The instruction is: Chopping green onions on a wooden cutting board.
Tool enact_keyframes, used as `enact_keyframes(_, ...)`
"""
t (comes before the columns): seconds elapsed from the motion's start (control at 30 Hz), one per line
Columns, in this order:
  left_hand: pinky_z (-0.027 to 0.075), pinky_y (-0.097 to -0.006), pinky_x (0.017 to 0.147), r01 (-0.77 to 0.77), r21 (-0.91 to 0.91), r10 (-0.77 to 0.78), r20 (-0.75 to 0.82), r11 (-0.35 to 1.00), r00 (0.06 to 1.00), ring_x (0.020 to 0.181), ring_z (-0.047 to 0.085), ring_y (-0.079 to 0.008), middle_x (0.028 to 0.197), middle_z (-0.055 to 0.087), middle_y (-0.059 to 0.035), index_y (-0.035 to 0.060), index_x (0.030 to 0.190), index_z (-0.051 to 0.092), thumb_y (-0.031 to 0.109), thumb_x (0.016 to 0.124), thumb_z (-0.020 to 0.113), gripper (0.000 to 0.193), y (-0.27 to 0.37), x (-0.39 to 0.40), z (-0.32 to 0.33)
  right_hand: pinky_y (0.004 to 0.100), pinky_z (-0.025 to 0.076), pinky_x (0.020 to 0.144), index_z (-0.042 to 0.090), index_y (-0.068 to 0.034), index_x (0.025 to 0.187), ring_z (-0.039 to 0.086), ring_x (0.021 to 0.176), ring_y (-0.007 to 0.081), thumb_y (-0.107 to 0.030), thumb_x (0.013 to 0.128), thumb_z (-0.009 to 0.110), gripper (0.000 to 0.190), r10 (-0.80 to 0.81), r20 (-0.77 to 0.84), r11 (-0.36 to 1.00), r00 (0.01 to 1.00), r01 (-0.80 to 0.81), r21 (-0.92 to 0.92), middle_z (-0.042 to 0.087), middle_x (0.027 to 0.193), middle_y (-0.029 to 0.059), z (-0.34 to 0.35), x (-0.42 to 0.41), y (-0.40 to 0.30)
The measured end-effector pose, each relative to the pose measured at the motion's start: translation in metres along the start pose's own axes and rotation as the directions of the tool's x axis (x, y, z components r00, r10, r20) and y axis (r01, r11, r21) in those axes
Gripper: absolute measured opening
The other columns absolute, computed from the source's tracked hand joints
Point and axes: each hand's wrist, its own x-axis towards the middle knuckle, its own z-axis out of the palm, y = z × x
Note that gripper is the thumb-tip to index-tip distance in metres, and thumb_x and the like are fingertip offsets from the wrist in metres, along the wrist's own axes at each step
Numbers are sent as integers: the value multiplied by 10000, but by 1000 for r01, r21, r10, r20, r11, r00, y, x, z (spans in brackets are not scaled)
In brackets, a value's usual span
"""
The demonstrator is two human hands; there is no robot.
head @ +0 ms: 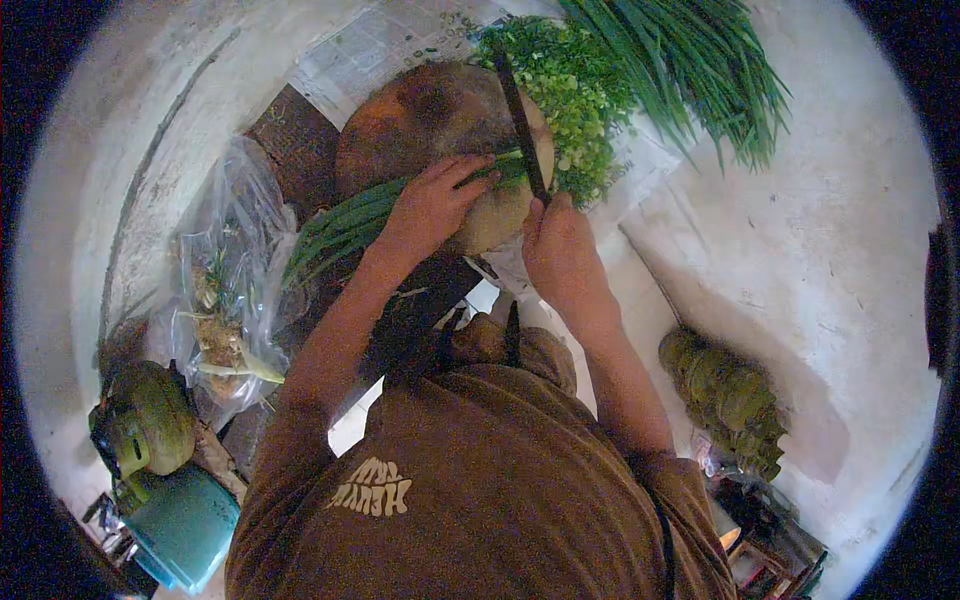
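Note:
My left hand presses on a bunch of scallions lying across a round wooden chopping block. The long green leaves trail off the block on the left, and the cut end shows right of my fingers. In my right hand is the handle of a knife, mostly hidden by the fist. Its dark blade points away from me, seen along its spine, beside the cut end. Against the block's right edge lies a heap of chopped scallions, pale green nearest the blade and darker at the back.
Whole scallions lie in a large bundle at the top right. Left of the block, a clear plastic bag is near root trimmings. A teal plastic container stands lower left; an olive-brown bundle, unclear in kind, lies right.

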Motion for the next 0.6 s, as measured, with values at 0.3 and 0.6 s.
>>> enact_keyframes(0.3, 428, -401, 1009, 38, -113, -39, -3, 993, 999, 1165, 525, -300, 1287, 547, -63, 151, 1193, 609, 21, 775, 534, 445, 3, -1, -3, 561, 458, 577, 439, 70, 913, 579, 665, 506, -187, 960, 439, 261, 143, 65, 986, 988, -148, 73, 570, 669, 325, 26, 0, 8)
enact_keyframes(0.6, 477, -374, 940, 39, -59, -41, -32, 998, 999, 1110, 552, -281, 1266, 531, -58, 165, 1176, 616, 64, 767, 567, 424, 2, -2, -4, 533, 472, 623, 510, 83, 935, 596, 704, 475, -224, 970, 407, 326, -122, -19, 992, 992, 122, -10, 591, 720, 309, 32, 56, 25)
